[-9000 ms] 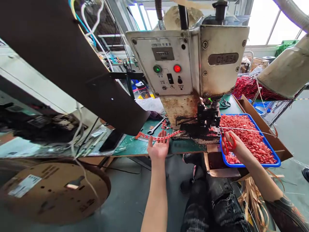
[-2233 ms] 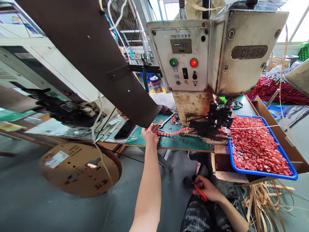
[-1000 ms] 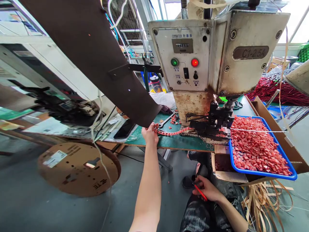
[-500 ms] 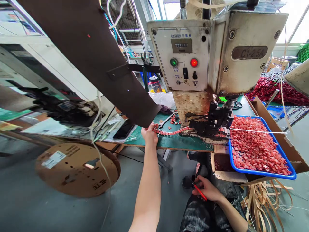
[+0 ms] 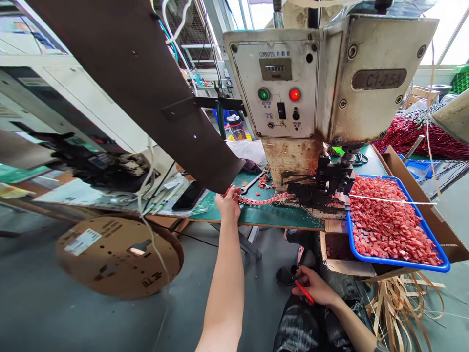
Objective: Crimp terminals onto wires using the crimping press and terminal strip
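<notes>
My left hand reaches to the front of the green bench, fingers closed around a strip of red pieces just below the end of a dark curved chute. From my fingers the strip sags slightly and runs right into the black tooling of the press machine. Low over my lap, my right hand grips a small red-handled tool; its dark tip points up and left, and its exact kind is unclear.
A blue tray heaped with small red pieces rests on a cardboard box, with a thin white strip over it. At left stands a large cardboard reel. A wrench and a phone lie on the bench.
The cardboard reel has turned a little, and the free end of the white strip over the tray has shifted slightly left. Both hands stay in nearly the same place.
</notes>
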A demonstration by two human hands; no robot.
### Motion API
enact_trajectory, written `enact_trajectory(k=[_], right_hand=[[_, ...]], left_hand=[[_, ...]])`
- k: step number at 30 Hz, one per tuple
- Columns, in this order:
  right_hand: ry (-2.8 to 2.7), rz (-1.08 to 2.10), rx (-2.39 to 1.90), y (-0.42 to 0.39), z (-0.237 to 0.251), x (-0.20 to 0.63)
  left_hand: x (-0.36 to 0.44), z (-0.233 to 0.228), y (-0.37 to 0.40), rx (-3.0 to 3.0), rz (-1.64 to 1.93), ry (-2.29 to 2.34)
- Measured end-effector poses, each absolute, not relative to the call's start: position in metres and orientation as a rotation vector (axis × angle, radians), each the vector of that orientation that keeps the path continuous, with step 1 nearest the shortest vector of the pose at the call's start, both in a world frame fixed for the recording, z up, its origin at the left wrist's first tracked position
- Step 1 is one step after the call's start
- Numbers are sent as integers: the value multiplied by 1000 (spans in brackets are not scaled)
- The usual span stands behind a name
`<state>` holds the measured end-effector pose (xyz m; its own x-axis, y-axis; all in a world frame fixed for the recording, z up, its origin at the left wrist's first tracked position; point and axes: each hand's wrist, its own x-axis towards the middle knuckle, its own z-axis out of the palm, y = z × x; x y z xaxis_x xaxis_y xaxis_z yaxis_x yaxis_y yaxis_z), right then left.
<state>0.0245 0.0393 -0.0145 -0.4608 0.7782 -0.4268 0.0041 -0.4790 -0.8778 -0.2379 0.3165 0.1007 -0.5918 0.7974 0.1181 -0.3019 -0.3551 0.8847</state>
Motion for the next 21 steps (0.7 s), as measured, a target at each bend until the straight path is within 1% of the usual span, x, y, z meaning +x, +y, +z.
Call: enact_trajectory(k=[21], right_hand=[[-1187,1991,-1218,40,-12,24]], left_hand=[[-237,97,319,787,1978,1164]])
